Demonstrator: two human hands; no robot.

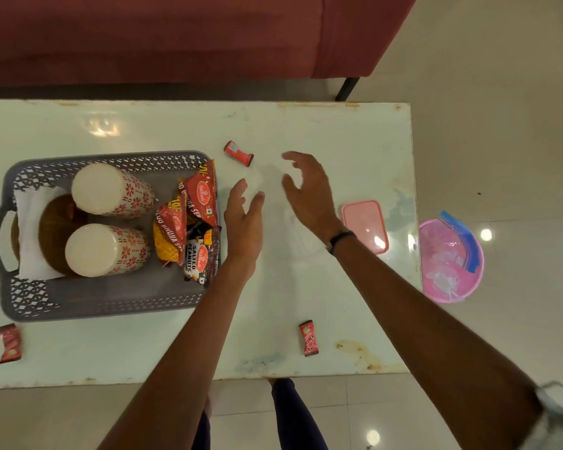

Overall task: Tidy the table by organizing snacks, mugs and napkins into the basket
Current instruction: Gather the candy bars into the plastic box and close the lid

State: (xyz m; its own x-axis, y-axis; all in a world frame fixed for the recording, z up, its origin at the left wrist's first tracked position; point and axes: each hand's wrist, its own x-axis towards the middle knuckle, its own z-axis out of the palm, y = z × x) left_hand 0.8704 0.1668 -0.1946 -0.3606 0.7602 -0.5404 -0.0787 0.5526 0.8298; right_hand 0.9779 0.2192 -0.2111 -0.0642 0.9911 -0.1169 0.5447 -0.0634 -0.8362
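A grey perforated basket [111,300] sits at the left of the pale counter [322,303]. Inside it, two white mugs with a red flower print stand upside down, one farther [111,190] and one nearer [104,250], beside a white napkin [30,228] and brown round pieces [54,228] at the basket's left end. At its right end lean red snack packets [200,196], an orange-and-red one [169,235] and a salted peanuts packet [200,258]. The left hand [244,222] hovers just right of the basket, fingers spread and empty; the right hand [309,190] hangs beside it over bare counter, also spread wide and holding nothing. Three small red sachets lie loose on the counter: one far [238,153], one near right [308,338], one near left [9,343]. A pink lidded box [366,226] rests by the right edge. On the floor to the right, a pink tub [449,258] holds clear plastic and a blue-edged bag [462,241].
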